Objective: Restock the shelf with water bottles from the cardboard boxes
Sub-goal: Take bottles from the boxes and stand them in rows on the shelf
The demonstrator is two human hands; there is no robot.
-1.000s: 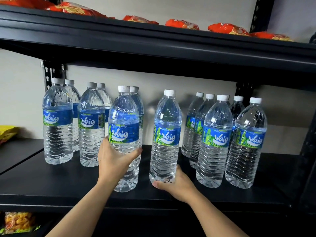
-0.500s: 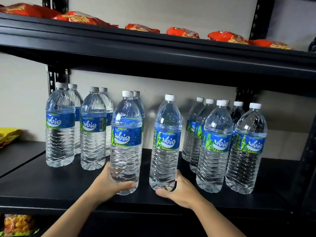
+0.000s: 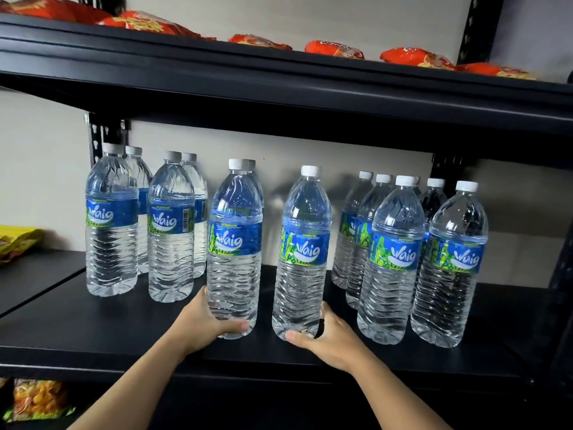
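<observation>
Head view: we see both hands low on the black shelf (image 3: 124,330), each on its own water bottle. The left hand (image 3: 201,324) wraps the base of the left centre bottle (image 3: 234,252), thumb across the front. The right hand (image 3: 331,339) cups the base of the right centre bottle (image 3: 302,256), thumb in front too. Hands are apart, a gap between the two bottles. Both bottles stand upright near the shelf's front edge, at 6 o'clock of the row. We cannot tell whether their bases sit fully flat.

A back bottle (image 3: 252,169) stands right behind the left one, at 12 o'clock. The right cluster (image 3: 393,259) sits just beside the right bottle at 3 o'clock, and two left pairs (image 3: 170,231) stand at 9 o'clock. Cardboard boxes are not in view.

Risks, as we judge them:
- The grips are at the very bottom of tall full bottles, so a quick push could tip one forward off the edge.
- Shoving the left bottle back could knock the one behind it.
- Drifting the right bottle toward 3 o'clock could topple the cluster.
- Letting go before a base is flat could leave that bottle wobbling.
</observation>
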